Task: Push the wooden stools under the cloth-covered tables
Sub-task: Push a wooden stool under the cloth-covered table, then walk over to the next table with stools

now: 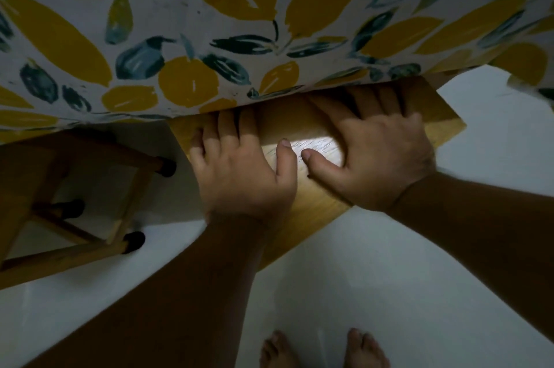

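Right now the light-brown square wooden stool [311, 197] sits at the centre of the frame, its far half already under the hanging edge of the white cloth printed with yellow lemons and dark green leaves [209, 38] that covers the bench. I have both hands flat on the seat: the left hand [242, 176] just left of centre, the right hand [374, 158] just right of it, thumbs almost meeting over a bright patch of wood. Neither grip is closed on anything; the fingers are spread and pressing down and forward, with the fingertips reaching under the cloth hem.

To finish this well, I judge the push should stay level and even through both palms, so the stool slides straight across the white floor [389, 277] rather than twisting. I would keep the fingers low so the cloth does not bunch or drag inward.

At the lower left of the frame a second wooden stool with black-capped legs [90, 211] stands close by, partly under the same cloth; steering clear of its legs matters. My bare feet [323, 349] show at the bottom edge, well back from the stool.
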Available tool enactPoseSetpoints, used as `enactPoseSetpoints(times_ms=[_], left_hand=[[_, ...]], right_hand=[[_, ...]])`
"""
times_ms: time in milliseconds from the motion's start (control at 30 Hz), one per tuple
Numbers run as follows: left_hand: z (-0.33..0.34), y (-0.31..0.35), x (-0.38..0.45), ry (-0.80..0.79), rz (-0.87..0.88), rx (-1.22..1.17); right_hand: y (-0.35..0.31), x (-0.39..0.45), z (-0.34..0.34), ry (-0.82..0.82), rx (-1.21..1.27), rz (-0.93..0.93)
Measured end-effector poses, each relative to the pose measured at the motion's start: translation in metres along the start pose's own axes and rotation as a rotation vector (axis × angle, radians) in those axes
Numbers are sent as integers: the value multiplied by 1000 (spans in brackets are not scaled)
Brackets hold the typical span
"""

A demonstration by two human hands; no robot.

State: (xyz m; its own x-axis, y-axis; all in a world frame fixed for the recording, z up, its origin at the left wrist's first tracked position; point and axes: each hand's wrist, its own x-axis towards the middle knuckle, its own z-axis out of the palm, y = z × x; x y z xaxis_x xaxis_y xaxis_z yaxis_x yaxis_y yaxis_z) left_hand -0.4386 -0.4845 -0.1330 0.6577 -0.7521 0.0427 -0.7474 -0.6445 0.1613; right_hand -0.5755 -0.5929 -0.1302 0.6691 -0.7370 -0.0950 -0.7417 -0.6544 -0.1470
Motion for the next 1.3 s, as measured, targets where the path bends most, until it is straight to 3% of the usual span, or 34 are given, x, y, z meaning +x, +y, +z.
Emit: enactPoseSetpoints(times_ms=[233, 300, 433, 667, 1000, 1300], left_hand=[[-1, 3, -9, -56, 21, 47], [-3, 4, -12, -75, 20, 37], [-31, 16, -19, -265, 12, 13], [-178, 61, -78, -419, 418, 22], [-395, 196, -87, -369, 623, -92], [-427, 337, -33, -320, 718, -109]], right_hand=[[-4, -7, -2, 42, 12, -8], [-8, -12, -8, -11, 1, -8], [-9, -40, -39, -130, 26, 50], [13, -132, -178, -172, 76, 276], [63, -226, -426, -72, 112, 510], [171, -206, -488, -99, 92, 589]])
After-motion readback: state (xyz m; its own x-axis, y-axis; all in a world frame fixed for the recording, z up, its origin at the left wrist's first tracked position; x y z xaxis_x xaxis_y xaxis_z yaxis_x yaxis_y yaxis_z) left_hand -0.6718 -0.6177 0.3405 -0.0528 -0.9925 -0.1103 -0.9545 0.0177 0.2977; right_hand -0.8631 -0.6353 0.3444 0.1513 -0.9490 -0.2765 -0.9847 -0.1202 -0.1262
